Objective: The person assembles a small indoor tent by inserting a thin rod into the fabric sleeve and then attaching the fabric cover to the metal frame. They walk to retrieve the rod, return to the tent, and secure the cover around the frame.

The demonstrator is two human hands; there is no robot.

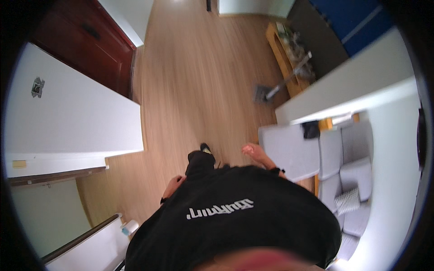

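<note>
My left hand [173,186] hangs low beside my dark trousers [199,163], close to the thigh. Its fingers are partly hidden, so their pose is unclear. Out in front on the right, my right hand [256,152] is over the wood floor [194,90], near the corner of a grey sofa seat [289,151]. Its fingers are curled in, and I see nothing in them. One dark shoe [205,148] shows ahead of my body.
Ahead on the right, a flat-headed floor mop [261,94] leans at a low wooden cabinet [280,54] with things on it. A dark red door [90,40] and a white wall [68,113] stand on the left. A patterned cushion [347,201] lies on the sofa.
</note>
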